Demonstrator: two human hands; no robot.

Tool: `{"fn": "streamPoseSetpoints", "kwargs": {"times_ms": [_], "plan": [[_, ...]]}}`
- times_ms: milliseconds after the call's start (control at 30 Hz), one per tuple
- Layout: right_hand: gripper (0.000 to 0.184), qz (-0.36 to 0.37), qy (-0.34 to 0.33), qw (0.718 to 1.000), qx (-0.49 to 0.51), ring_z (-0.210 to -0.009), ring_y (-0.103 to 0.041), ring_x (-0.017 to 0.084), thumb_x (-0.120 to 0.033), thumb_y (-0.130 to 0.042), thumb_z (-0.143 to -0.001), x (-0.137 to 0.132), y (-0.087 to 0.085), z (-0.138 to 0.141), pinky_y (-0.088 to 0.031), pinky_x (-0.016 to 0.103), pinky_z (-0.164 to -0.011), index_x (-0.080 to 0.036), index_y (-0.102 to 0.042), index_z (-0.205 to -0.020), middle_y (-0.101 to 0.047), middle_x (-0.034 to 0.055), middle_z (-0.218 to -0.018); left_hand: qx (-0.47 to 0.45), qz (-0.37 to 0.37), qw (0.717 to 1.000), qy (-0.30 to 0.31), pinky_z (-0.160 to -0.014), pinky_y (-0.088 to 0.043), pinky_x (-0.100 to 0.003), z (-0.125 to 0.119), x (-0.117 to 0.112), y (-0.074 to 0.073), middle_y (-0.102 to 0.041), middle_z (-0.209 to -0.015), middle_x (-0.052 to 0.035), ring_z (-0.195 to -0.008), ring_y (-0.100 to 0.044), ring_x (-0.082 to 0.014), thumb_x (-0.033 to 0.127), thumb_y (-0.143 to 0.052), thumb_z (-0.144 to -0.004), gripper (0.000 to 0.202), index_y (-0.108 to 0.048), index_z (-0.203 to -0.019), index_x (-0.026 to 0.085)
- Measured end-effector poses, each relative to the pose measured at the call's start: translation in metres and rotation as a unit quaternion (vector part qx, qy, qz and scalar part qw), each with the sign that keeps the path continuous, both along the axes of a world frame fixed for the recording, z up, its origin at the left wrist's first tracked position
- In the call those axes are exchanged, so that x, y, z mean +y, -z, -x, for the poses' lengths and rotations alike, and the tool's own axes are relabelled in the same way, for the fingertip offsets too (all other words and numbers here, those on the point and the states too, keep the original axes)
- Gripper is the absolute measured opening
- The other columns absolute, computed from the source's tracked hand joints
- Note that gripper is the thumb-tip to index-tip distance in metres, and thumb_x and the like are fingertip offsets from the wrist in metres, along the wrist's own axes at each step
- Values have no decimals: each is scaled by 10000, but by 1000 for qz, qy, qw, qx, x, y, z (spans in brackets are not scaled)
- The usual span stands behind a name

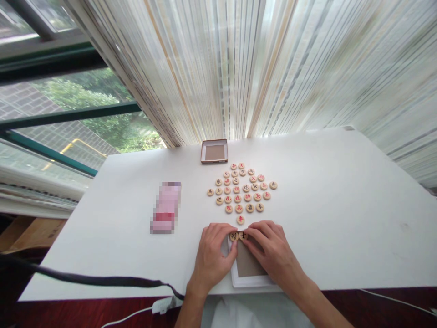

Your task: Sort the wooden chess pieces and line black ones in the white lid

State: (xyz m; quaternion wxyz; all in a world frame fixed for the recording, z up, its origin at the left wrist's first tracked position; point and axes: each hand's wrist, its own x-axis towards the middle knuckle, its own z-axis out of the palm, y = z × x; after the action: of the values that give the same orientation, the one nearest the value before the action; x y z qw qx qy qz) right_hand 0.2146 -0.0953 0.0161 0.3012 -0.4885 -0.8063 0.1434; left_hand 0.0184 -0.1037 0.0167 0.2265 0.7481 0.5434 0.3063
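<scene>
Currently, both hands are nearly closed: the left hand (215, 250) pinches the left disc (233, 237) between thumb and fingers, and the right hand (270, 245) pinches the right disc (242, 235) likewise. Both discs sit side by side within the box (251, 269), along its far edge, on the bench (341, 218). Beyond them, loose discs (236, 190) lie spread face up.

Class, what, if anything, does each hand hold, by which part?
The left hand pinches one round piece, the right hand another piece, each apparently by its rim.
</scene>
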Motion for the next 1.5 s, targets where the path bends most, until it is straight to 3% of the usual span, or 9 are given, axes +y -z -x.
{"fn": "streamPoseSetpoints", "kwargs": {"times_ms": [1500], "plan": [[108, 10, 0, 1000, 27, -978, -599, 253, -238, -627, -976, -3, 2, 1, -432, 411, -875, -232, -669, -1075, -689, 64, -1041, 4, 3, 1000, 0, -908, -448, -416, 1, -1, 3, -700, -1083, -39, -1048, -603, -256, 137, -665, -859, 267, -640, -1097, 257]]}}
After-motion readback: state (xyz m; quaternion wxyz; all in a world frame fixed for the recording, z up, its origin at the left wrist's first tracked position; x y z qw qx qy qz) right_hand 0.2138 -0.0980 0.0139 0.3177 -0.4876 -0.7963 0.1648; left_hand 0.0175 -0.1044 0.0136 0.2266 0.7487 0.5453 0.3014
